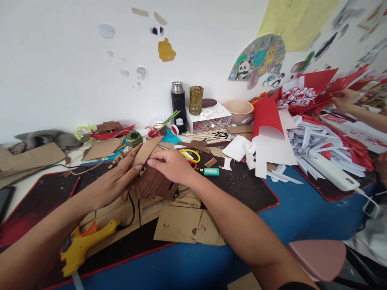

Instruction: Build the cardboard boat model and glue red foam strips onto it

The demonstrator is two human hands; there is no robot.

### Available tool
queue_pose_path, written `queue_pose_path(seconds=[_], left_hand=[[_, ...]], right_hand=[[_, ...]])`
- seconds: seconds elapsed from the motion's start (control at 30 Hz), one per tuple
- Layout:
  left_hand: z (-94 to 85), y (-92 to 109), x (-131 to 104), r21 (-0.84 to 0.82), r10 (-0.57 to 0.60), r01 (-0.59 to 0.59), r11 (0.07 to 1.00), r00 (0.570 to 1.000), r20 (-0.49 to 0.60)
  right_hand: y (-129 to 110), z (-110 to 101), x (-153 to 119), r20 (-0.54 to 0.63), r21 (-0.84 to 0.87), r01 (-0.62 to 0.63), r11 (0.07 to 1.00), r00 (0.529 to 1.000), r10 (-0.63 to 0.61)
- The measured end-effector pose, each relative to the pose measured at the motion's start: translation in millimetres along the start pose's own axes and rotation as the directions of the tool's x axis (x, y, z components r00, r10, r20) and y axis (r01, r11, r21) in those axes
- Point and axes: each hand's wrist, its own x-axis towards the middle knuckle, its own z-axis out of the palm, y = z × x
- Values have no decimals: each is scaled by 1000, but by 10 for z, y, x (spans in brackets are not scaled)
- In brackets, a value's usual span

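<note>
A tan cardboard strip [147, 150] slants upward between my two hands, over a brown cardboard piece [155, 183] with a ridged surface. My left hand [125, 171] presses along the strip's left side, its thumb near the lower end. At the strip's right edge, my right hand [169, 163] pinches it between thumb and fingers. Beneath the brown piece are cardboard scraps, one a flat stained sheet [187, 225]. A yellow glue gun [87, 243] lies at the lower left. Yellow-handled scissors [193, 155] are just beyond my right hand.
A black bottle [177, 98], a green-brown vase [196, 100] and a white box [208, 117] stand along the wall. A green lighter [211, 172] lies right of my hand. White paper strips [317, 141] are piled at right, near another person's hand [347, 100].
</note>
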Motion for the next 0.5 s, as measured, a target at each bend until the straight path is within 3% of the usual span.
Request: queue_pose_path(seconds=[0.17,0.5], left_hand=[[-16,83,11,-44,-9,11,999,999,43],[-14,149,77,0,40,-40,999,999,26]], right_hand=[[56,12,13,9,-2,-12,1000,1000,12],[160,-1,55,12,78,-48,996,999,47]])
